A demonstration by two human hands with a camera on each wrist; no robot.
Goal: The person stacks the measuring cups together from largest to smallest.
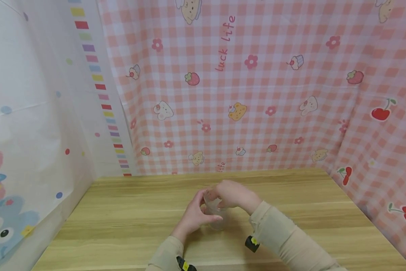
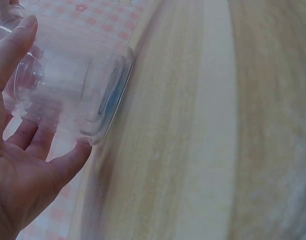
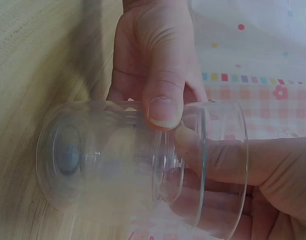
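A clear cup stands upright on the wooden table. My left hand grips it from the left side, the thumb across its near wall and the fingers behind. From above, my right hand bends over its top. In the right wrist view, the right thumb and fingers show through transparent walls and pinch a smaller clear inner cup within the outer one. Overlapping see-through rims blur where one piece ends and the other begins. The left wrist view shows the clear cup's thick base close to the table.
The wooden table runs back to a pink checked cloth hanging behind it. A white printed cloth hangs at the left, and the checked cloth continues on the right. A black wrist device sits under the right sleeve.
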